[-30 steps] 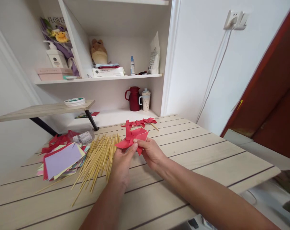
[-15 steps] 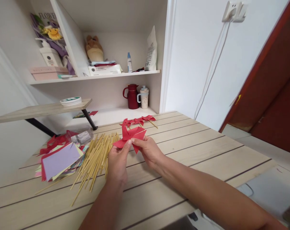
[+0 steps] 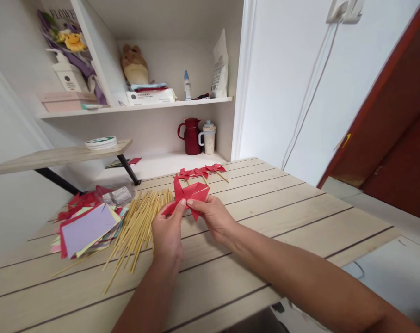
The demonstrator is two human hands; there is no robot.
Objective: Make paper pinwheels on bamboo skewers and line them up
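Note:
Both my hands pinch a red paper pinwheel just above the table, their thumbs close together near its middle. My left hand is closed on its lower left blade. On the right side my right hand grips it between thumb and fingers. One blade stands up at the back, and another points down between the hands. My fingers under the paper are hidden. Behind it lie several red pinwheels on sticks. A loose heap of thin wooden sticks is left of my left hand.
Left of the sticks lies a stack of coloured paper, with a clear plastic bag and red paper pieces behind. A small raised shelf stands at the back left. A red jug and a cup stand in the cabinet.
My left hand has shifted slightly, and its fingers now cover more of the left blade, which looks folded inward. The right hand keeps its hold. The view has tilted a little.

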